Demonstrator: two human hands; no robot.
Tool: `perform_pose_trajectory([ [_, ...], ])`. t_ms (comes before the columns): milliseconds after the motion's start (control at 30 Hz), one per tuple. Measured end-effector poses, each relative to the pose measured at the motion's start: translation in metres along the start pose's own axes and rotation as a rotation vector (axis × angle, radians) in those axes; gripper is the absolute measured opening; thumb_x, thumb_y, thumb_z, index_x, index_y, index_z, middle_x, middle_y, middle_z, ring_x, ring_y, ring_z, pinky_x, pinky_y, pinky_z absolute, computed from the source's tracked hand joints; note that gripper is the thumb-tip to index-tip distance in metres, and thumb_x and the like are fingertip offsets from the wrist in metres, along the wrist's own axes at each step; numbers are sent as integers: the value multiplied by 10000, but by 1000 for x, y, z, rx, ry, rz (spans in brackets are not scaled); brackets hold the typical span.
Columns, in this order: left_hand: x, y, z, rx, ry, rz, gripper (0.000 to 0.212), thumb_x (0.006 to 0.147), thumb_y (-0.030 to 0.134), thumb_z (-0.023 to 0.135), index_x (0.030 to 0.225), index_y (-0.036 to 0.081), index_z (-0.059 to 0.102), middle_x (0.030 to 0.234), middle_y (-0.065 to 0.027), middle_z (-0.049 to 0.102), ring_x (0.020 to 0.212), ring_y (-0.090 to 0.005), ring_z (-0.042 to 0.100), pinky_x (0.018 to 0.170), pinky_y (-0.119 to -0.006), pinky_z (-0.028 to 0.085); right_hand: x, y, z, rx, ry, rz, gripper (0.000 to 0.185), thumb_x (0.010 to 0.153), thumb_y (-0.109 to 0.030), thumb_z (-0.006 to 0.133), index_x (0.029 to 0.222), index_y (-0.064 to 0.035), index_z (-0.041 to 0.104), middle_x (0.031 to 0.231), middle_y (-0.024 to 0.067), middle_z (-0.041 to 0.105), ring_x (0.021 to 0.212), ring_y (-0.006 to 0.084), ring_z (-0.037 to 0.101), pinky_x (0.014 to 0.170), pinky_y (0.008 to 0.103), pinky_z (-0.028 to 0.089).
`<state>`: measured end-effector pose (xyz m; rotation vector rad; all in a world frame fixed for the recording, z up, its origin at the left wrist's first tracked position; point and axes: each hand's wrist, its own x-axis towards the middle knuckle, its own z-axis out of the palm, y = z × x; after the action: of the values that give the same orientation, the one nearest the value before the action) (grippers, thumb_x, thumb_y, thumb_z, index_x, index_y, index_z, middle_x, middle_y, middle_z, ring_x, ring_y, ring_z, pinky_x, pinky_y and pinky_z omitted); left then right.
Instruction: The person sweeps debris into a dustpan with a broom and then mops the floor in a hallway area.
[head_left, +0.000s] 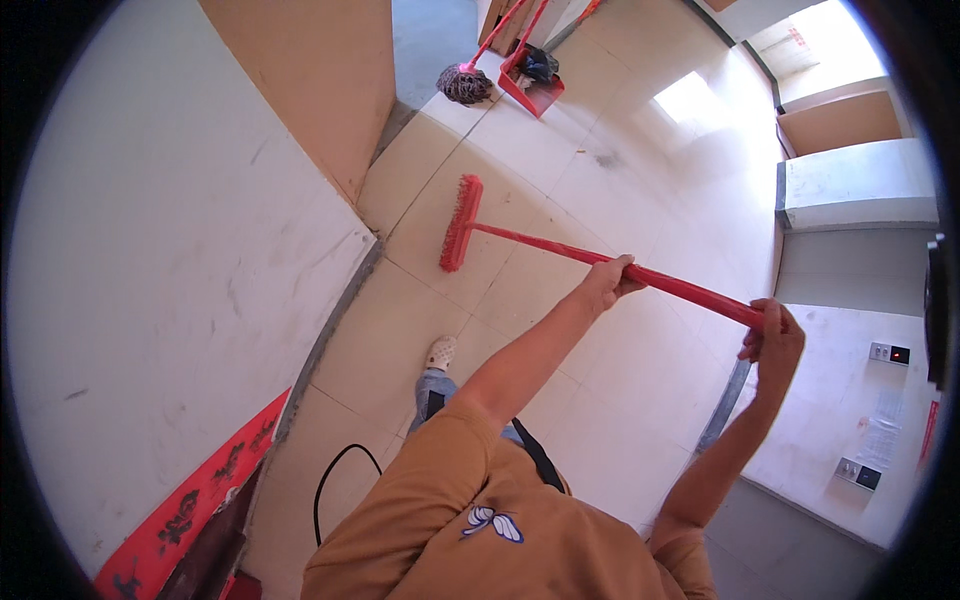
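A red broom (536, 241) crosses in front of me, its bristled head (459, 223) at the left over the tiled floor near the wall's corner. My left hand (611, 283) grips the red handle around its middle. At the handle's upper end, my right hand (776, 341) is closed around the tip. Whether the bristles touch the tiles is hard to tell. Below the head, one of my feet shows in a pale clog (442, 352).
Ahead, a mop (465, 84) and a red dustpan (534, 97) holding a black plastic bag (537, 66) stand by a doorway. A white wall (187, 247) rises on my left. Light-coloured tiles (615, 420) bear small bits of debris (581, 151). A black cable (324, 480) loops beside me.
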<state>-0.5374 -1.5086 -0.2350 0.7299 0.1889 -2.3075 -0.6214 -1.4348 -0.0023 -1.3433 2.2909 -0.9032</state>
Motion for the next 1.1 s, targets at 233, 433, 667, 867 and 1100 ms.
perform_pose_trajectory([
  [233,-53,-22,-48,-167,107,5,98,755,78,447,739,-19,454,761,-114,496,739,-211,514,712,-336,472,-4,20,1,34,-256,122,295,798,-273,406,736,-23,550,466,39,488,352,84,470,313,163,329],
  [433,-61,-36,-143,-171,335,-137,84,729,56,451,694,-20,446,740,-125,500,750,-226,518,694,-372,477,-22,70,62,137,-504,245,240,790,-212,421,760,-12,550,524,49,519,415,84,506,362,172,362],
  [667,-23,-55,-106,-171,48,-50,108,753,87,433,716,-7,471,749,-100,498,728,-200,504,746,-328,442,-13,49,34,-34,-277,276,226,791,-197,421,789,-19,561,525,40,514,413,77,500,351,171,352],
  [867,22,-29,-50,-163,-215,-60,123,774,82,418,691,22,485,718,-64,518,727,-163,518,757,-291,443,2,7,27,-180,-79,102,247,799,-233,424,792,-35,571,510,25,505,422,62,495,362,165,348],
  [1100,29,-7,-12,-186,-306,-7,143,782,105,418,695,5,473,739,-90,527,748,-182,535,710,-270,472,0,-11,25,-191,29,50,257,803,-261,427,819,-47,569,541,37,525,429,65,500,371,162,350],
])
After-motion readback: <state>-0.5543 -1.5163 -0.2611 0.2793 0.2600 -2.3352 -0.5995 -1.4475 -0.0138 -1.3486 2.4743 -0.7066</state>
